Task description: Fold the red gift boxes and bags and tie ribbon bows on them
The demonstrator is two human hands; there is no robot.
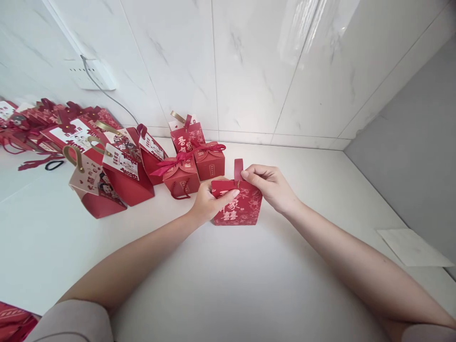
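A red gift box with white Chinese characters and a pale floral print stands upright on the white table in front of me. My left hand grips its left side, thumb across the front and the other fingers hidden behind. A dark red strap handle loops up from the box's top edge, near a small gold-coloured fastener. Thumb and fingertips of my right hand are pinched at the strap's right side, against the top of the box. Just behind my left hand sit two small ribbon-tied red boxes.
Taller red gift boxes with tags and gold handles stand at the left. More red packages are heaped farther left. A cable runs from a wall socket. A white sheet lies at the right by a grey panel.
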